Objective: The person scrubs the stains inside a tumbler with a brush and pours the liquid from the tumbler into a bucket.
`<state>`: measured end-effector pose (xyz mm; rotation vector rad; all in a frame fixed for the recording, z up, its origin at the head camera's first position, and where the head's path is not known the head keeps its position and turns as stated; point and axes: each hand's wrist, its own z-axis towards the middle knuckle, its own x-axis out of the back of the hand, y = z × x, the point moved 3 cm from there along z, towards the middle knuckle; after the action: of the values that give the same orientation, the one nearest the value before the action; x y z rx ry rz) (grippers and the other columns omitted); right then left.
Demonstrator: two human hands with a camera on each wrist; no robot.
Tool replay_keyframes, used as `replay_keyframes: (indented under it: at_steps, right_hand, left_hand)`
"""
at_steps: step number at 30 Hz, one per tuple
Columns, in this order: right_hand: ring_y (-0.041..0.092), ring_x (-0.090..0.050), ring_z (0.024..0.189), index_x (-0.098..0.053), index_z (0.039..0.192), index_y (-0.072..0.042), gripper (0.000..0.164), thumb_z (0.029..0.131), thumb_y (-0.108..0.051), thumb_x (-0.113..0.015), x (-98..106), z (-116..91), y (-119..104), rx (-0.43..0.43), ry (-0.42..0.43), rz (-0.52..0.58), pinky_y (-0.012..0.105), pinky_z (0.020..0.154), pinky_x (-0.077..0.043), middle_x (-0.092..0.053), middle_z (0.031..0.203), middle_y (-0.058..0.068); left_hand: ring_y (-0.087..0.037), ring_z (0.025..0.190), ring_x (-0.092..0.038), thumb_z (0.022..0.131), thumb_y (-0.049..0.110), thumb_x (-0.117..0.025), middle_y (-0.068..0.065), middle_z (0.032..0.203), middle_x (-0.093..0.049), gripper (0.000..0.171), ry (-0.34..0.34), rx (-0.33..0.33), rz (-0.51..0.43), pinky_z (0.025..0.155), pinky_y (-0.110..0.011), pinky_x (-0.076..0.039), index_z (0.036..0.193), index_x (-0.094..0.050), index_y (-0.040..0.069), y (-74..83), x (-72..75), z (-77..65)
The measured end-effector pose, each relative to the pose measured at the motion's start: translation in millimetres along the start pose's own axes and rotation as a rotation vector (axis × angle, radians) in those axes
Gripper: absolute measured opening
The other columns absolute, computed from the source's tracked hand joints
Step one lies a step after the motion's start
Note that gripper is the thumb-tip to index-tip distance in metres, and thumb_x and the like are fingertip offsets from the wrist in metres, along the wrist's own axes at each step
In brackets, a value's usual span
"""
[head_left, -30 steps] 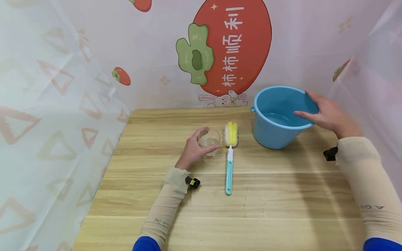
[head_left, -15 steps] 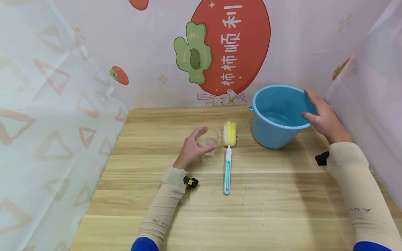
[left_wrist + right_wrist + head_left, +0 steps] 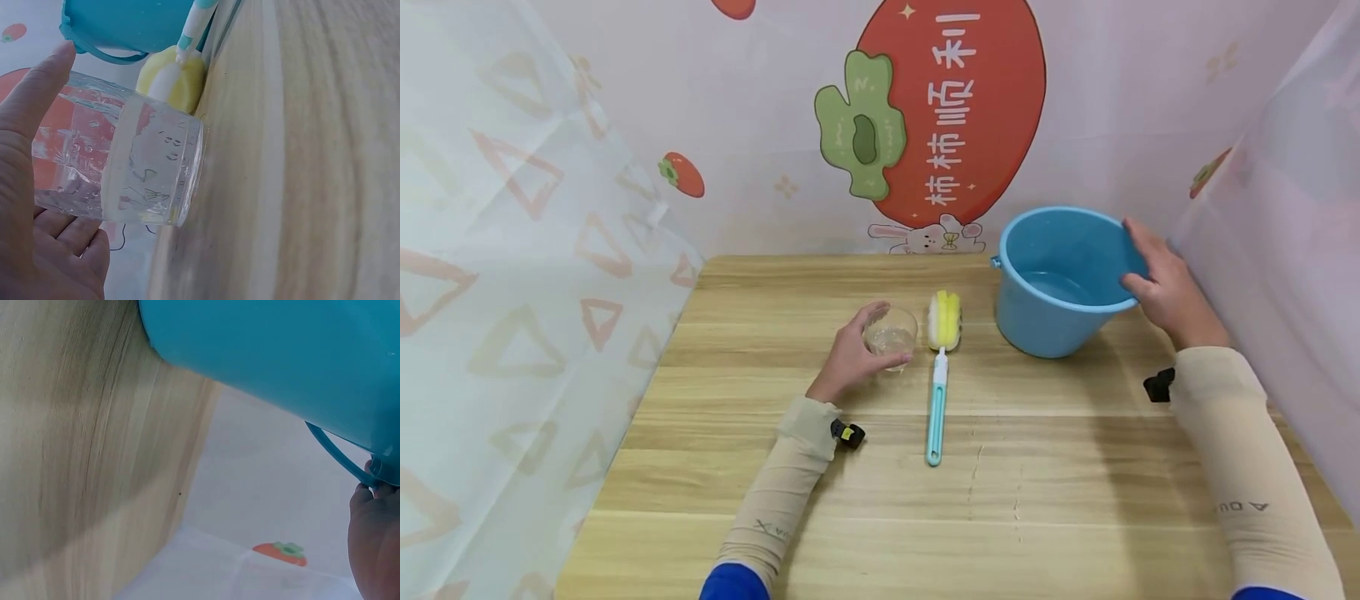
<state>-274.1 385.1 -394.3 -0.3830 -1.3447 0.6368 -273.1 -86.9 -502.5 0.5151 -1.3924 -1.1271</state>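
My left hand (image 3: 852, 357) curves round a clear cup (image 3: 891, 337) standing on the table, thumb on the near side and fingers on the far side. Clear liquid appears to be in the cup, and faint markings show on its wall in the left wrist view. My right hand (image 3: 1172, 292) grips the right rim of a blue bucket (image 3: 1048, 321), thumb inside it. The bucket stands at the back right; its handle (image 3: 337, 453) hangs on the outside in the right wrist view. Between cup and bucket lies a sponge brush (image 3: 937, 392) with a yellow and white head and turquoise handle.
The wooden table (image 3: 760, 492) has small wet-looking streaks near its middle. A printed curtain (image 3: 760, 125) hangs behind the table's back edge, with more sheeting at both sides.
My right thumb has drawn back toward the bucket's rim, and the right forearm has swung left. The whole head view has shifted slightly. The left hand stays at the cup.
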Motion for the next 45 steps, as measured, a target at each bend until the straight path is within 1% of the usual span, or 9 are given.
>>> replay_keyframes:
  at_steps: [8, 14, 19, 25, 29, 34, 38, 42, 45]
  right_hand:
    - [0.052, -0.015, 0.161, -0.009, 0.171, -0.024, 0.076, 0.105, -0.019, -0.045, 1, -3, 1, -0.008, 0.005, -0.019, 0.078, 0.123, -0.012, -0.011, 0.179, 0.012]
    - [0.052, -0.017, 0.160, -0.010, 0.172, -0.023, 0.075, 0.105, -0.020, -0.045, 1, -1, 1, -0.001, 0.011, -0.022, 0.078, 0.123, -0.013, -0.013, 0.179, 0.014]
    - [0.052, -0.017, 0.160, -0.013, 0.171, -0.022, 0.075, 0.104, -0.019, -0.046, 0, -1, -1, 0.024, 0.021, -0.008, 0.078, 0.123, -0.013, -0.014, 0.178, 0.014]
    - [0.052, -0.015, 0.161, -0.014, 0.171, -0.024, 0.075, 0.103, -0.019, -0.045, -2, -2, -2, 0.034, 0.038, 0.032, 0.078, 0.123, -0.011, -0.014, 0.179, 0.013]
    - [0.052, -0.016, 0.160, -0.014, 0.171, -0.023, 0.076, 0.103, -0.018, -0.046, -2, -3, 0, 0.027, 0.048, 0.040, 0.079, 0.123, -0.012, -0.014, 0.178, 0.013]
    - [0.052, -0.017, 0.160, -0.016, 0.171, -0.020, 0.075, 0.102, -0.017, -0.046, -2, -1, 2, 0.030, 0.059, 0.049, 0.077, 0.124, -0.012, -0.016, 0.178, 0.016]
    - [0.052, -0.018, 0.160, -0.018, 0.170, -0.017, 0.075, 0.101, -0.015, -0.047, -1, 0, 3, 0.050, 0.075, 0.052, 0.075, 0.125, -0.012, -0.018, 0.177, 0.018]
    - [0.052, -0.016, 0.161, -0.016, 0.171, -0.020, 0.075, 0.102, -0.016, -0.045, -2, -1, 3, 0.038, 0.072, 0.048, 0.077, 0.124, -0.011, -0.016, 0.178, 0.016]
    - [0.052, -0.016, 0.161, -0.014, 0.171, -0.021, 0.075, 0.103, -0.016, -0.044, -3, -1, 2, 0.033, 0.063, 0.054, 0.078, 0.123, -0.011, -0.015, 0.178, 0.015]
  left_hand:
    - [-0.027, 0.149, -0.051, 0.076, 0.034, -0.098, -0.009, 0.155, -0.059, 0.094, 0.023, -0.015, -0.057, 0.126, -0.054, -0.035, 0.154, -0.050, 0.012, -0.4, -1.5, 2.9]
    - [-0.026, 0.147, -0.053, 0.075, 0.031, -0.098, -0.009, 0.153, -0.061, 0.091, 0.060, -0.018, -0.082, 0.127, -0.054, -0.034, 0.152, -0.053, 0.011, -1.1, -2.3, 3.8]
    - [-0.026, 0.145, -0.055, 0.074, 0.033, -0.099, -0.010, 0.151, -0.062, 0.090, 0.084, -0.019, -0.062, 0.126, -0.053, -0.036, 0.150, -0.055, 0.013, -0.9, -2.4, 4.2]
    - [-0.027, 0.143, -0.057, 0.074, 0.035, -0.099, -0.013, 0.149, -0.064, 0.089, 0.101, -0.031, -0.006, 0.125, -0.053, -0.037, 0.149, -0.056, 0.012, 8.0, 3.8, 9.7]
    - [-0.024, 0.141, -0.058, 0.074, 0.039, -0.098, -0.009, 0.148, -0.065, 0.088, 0.129, -0.024, 0.006, 0.125, -0.052, -0.037, 0.148, -0.057, 0.013, 18.2, 12.2, 17.8]
    - [-0.021, 0.141, -0.057, 0.074, 0.047, -0.097, -0.006, 0.148, -0.065, 0.087, 0.164, 0.004, -0.010, 0.125, -0.051, -0.038, 0.147, -0.058, 0.019, 36.2, 26.4, 29.8]
    - [-0.021, 0.140, -0.057, 0.075, 0.048, -0.095, -0.006, 0.148, -0.065, 0.088, 0.180, -0.026, 0.004, 0.124, -0.051, -0.039, 0.148, -0.057, 0.017, 56.8, 36.8, 43.2]
    - [-0.021, 0.139, -0.058, 0.076, 0.045, -0.095, -0.008, 0.147, -0.065, 0.088, 0.192, -0.071, 0.026, 0.123, -0.049, -0.040, 0.148, -0.057, 0.014, 79.5, 45.7, 57.6]
    - [-0.020, 0.138, -0.060, 0.074, 0.044, -0.097, -0.007, 0.145, -0.067, 0.089, 0.201, -0.086, 0.041, 0.121, -0.045, -0.043, 0.148, -0.057, 0.014, 95.7, 51.6, 66.3]
